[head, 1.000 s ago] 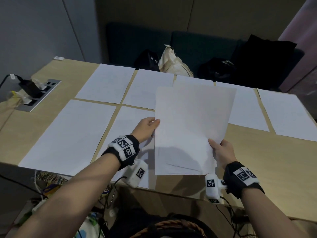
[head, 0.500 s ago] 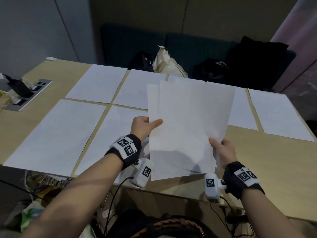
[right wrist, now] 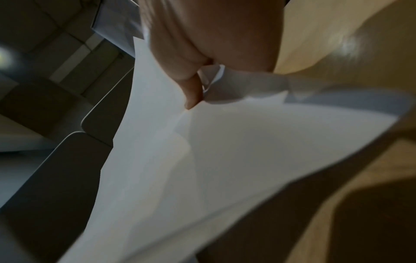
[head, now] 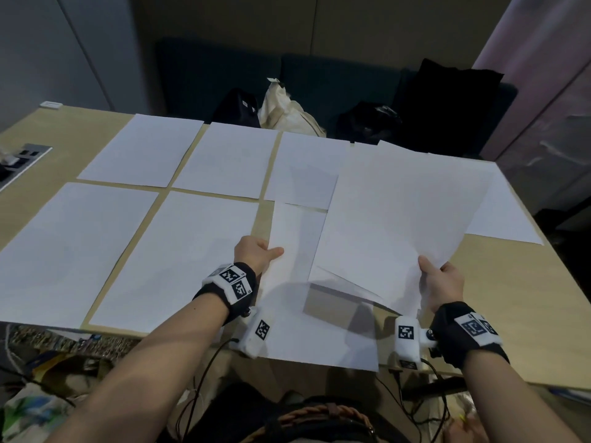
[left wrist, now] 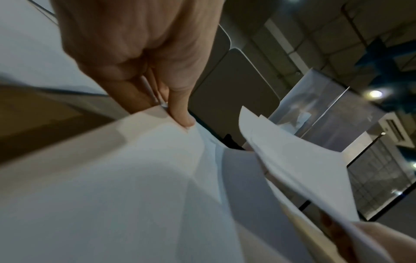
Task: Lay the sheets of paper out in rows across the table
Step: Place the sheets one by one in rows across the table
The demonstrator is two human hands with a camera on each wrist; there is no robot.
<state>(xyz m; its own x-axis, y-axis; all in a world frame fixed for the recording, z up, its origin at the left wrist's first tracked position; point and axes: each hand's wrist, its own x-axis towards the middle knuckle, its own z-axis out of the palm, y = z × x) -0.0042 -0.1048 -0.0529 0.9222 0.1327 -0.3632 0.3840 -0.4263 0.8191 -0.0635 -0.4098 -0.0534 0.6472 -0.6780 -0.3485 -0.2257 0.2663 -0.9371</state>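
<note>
White sheets of paper lie in rows on the wooden table (head: 511,298): a back row (head: 230,158) and two in the front row (head: 179,257). My left hand (head: 259,251) pinches the left edge of a single sheet (head: 294,244) low over the front middle of the table; the left wrist view shows my thumb (left wrist: 182,113) on top of that sheet (left wrist: 112,178). My right hand (head: 441,282) grips the lower right corner of the remaining stack (head: 399,225), raised and tilted, to the right of the single sheet. In the right wrist view my thumb (right wrist: 193,92) presses on the stack (right wrist: 202,160).
A power socket panel (head: 19,161) is set into the table at the far left. A cream bag (head: 287,113) and black bags (head: 447,100) sit on the bench behind the table. Cables hang below the near table edge. Bare wood shows at the front right.
The single sheet has come off the stack: my left hand drew it left and down toward the table while my right hand carried the stack to the right.
</note>
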